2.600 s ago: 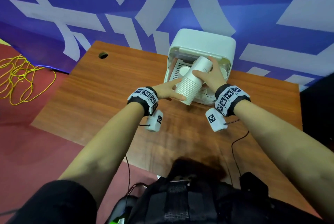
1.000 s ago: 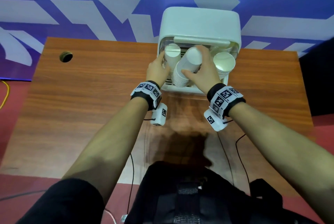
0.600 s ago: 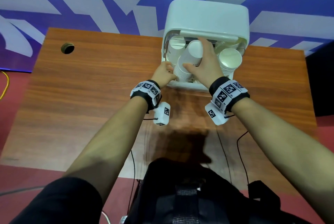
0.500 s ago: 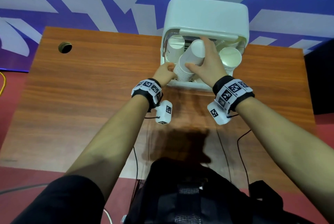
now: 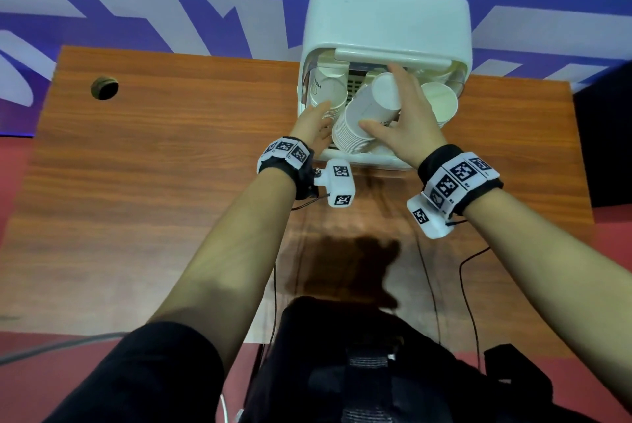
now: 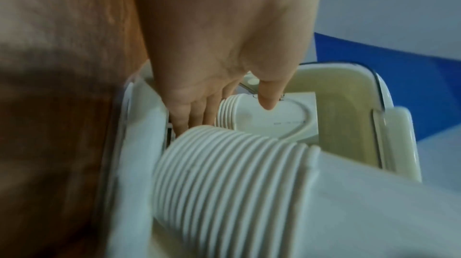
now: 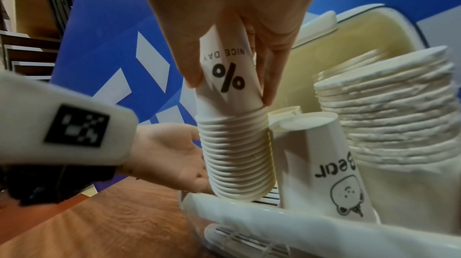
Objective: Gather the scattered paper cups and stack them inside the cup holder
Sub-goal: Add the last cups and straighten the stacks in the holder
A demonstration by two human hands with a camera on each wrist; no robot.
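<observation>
A white cup holder (image 5: 386, 22) stands open at the table's far edge. My right hand (image 5: 407, 122) grips a tall stack of upside-down paper cups (image 5: 362, 122), tilted, its rim end low inside the holder. In the right wrist view thumb and fingers pinch the top cup (image 7: 228, 78), printed "% NICE DAY". My left hand (image 5: 313, 125) is open, its straight fingers (image 6: 197, 112) beside the stack's rims (image 6: 224, 173). Two more stacks sit in the holder, one on the left (image 5: 326, 87) and one on the right (image 5: 439, 104).
A single "Bear" cup (image 7: 321, 163) stands upside down between the held stack and the big right stack (image 7: 389, 120). The holder's front rim (image 7: 249, 215) lies just below the rims. The wooden table (image 5: 154, 166) has a cable hole (image 5: 104, 88) at far left.
My right hand has carried the stack into the holder and lowered it. My left hand left the left stack and dropped to the held stack's rim end.
</observation>
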